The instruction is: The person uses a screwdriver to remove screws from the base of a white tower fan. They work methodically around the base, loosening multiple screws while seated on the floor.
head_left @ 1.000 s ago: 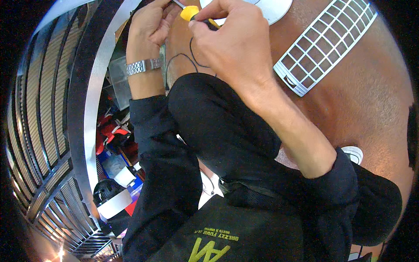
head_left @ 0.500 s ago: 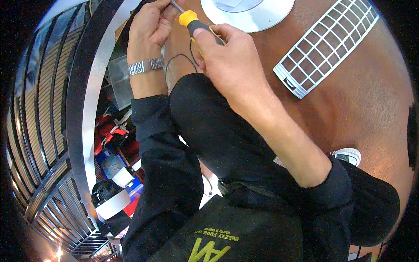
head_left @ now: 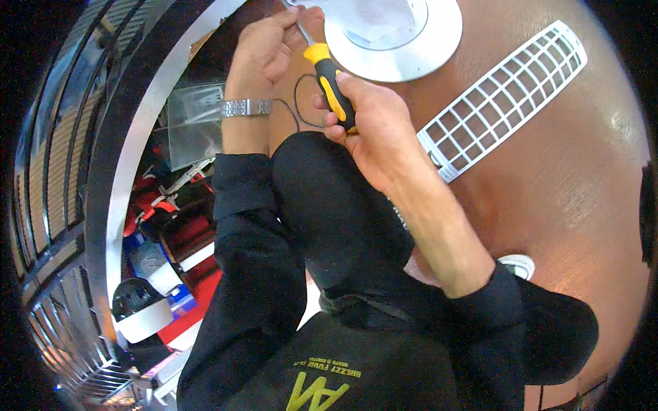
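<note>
A screwdriver [head_left: 331,92] with a yellow and black handle is gripped by my right hand [head_left: 375,113], its shaft slanting up toward the top edge. My left hand [head_left: 266,48], with a metal watch [head_left: 247,107] on its wrist, is closed close to the screwdriver's tip. What its fingers pinch is small and partly cut off by the frame's edge. Just right of the tip lies a round white base [head_left: 418,63] on the brown floor. A thin black cord [head_left: 296,103] loops between my wrists, above my knee.
A long white plastic grille [head_left: 507,99] lies on the floor [head_left: 548,171] to the right. At left are a clear plastic box [head_left: 192,127], red and blue items, and a black-and-white dome-shaped object [head_left: 140,308]. A curved pale edge and metal railings [head_left: 48,185] run along the far left.
The view has shifted, so both hands and the screwdriver sit lower in it. My right hand's grip has changed, with more of the handle now showing and its fingers lower round the end.
</note>
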A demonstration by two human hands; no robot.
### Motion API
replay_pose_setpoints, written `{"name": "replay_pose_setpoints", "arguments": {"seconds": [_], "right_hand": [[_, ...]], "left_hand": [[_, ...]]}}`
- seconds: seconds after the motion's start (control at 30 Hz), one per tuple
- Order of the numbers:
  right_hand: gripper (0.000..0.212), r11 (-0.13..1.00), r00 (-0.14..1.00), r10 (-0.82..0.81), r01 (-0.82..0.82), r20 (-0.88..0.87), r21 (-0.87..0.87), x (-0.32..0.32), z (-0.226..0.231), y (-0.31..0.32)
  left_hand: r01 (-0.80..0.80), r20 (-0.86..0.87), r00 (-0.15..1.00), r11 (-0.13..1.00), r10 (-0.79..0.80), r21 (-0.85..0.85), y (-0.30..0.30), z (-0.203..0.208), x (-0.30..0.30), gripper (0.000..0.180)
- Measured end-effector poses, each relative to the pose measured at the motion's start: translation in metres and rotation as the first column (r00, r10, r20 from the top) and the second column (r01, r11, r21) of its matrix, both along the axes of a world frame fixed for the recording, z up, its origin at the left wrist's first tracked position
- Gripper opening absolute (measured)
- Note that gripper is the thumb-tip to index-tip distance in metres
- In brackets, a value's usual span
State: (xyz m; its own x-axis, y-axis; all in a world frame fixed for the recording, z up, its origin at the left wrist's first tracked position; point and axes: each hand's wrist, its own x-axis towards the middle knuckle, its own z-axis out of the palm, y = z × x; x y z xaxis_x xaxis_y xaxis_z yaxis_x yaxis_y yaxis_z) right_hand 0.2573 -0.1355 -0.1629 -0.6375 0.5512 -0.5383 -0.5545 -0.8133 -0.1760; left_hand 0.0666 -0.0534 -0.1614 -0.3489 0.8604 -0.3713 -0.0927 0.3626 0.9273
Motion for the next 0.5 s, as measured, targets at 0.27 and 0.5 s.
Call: {"name": "replay_pose_setpoints", "arguments": {"seconds": [0.27, 0.5], "right_hand": [[0.033, 0.944, 0.931, -0.087, -0.037, 0.354, 0.328, -0.014, -0.017, -0.007], [0.037, 0.999, 0.995, -0.046, 0.044, -0.083, -0.025, 0.002, -0.014, -0.005]], "left_hand": [[0.076, -0.407, 0.908, 0.995, -0.098, -0.069, -0.007, 0.011, 0.010, 0.022], [-0.083, -0.360, 0.931, 0.994, 0.055, -0.064, -0.006, 0.018, 0.025, 0.022]]}}
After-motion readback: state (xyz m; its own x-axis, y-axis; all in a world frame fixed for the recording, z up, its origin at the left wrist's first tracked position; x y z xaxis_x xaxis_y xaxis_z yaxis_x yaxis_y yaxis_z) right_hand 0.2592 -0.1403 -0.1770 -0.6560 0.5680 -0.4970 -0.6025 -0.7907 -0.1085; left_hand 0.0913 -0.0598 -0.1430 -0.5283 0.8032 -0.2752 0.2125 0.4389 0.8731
